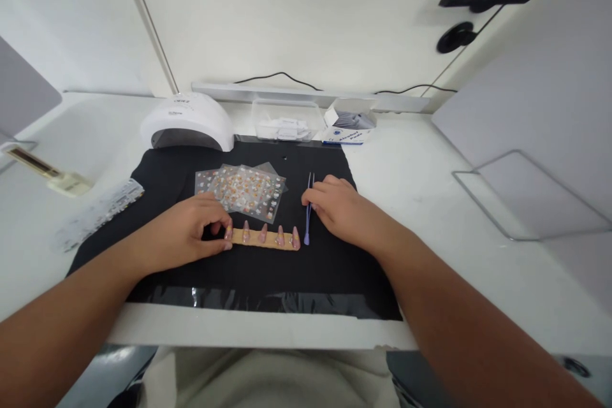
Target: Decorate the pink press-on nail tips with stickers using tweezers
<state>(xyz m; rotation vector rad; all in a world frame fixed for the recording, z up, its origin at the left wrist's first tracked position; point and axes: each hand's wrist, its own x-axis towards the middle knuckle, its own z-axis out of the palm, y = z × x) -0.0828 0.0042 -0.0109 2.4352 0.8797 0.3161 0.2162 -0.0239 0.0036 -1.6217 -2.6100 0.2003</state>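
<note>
My left hand [201, 229] pinches the left end of a tan strip [255, 238] that carries several pink, pointed false nails [263, 233]. The strip lies flat on a black mat [201, 287]. To its right, my right hand [332, 204] has its fingers on purple tweezers [307, 223], whose thin tips point away from me and whose rounded end points toward me. Clear sticker sheets [248, 188] with orange and white prints lie overlapped behind the strip, between my hands.
A white nail lamp [189, 118] stands at the back left. Behind the mat are a clear tray [287, 121] of white packets and an alcohol pad box [349, 127]. More sticker sheets [102, 210] and a pale-handled tool [69, 183] lie left. A wire frame [521, 197] is right.
</note>
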